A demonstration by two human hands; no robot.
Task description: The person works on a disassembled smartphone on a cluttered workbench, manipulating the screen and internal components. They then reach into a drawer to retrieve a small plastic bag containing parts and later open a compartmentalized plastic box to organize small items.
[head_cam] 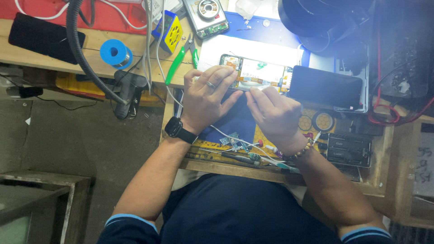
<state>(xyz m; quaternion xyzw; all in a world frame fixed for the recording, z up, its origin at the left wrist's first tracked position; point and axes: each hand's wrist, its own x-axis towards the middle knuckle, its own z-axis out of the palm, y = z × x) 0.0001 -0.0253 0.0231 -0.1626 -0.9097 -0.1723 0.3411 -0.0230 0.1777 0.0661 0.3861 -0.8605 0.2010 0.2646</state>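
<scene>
The left hand lies curled over the near left end of an opened phone, fingers bent and pressed together on its lower edge; a ring sits on one finger and a dark watch wraps the wrist. The right hand meets it from the other side, fingertips bunched and pinching at the same lower edge of the phone, just right of the left hand's fingers. Whether a small tool sits between those fingertips is hard to tell, since the fingers cover the spot. A beaded bracelet circles the right wrist.

The phone lies face down with its back off, showing boards and a pale battery, on a blue mat near the middle of the wooden bench. Its right end almost touches a second, dark phone, so that side is tight. Behind it a white sheet leaves a little bare room.

Between the forearms, near the bench's front edge, lie a small circuit board, a white cable and a screwdriver. Left of the hands, green-handled pliers point toward the bench edge, with a blue spool and a black hose further out. Beyond that edge, the grey floor lies open.
</scene>
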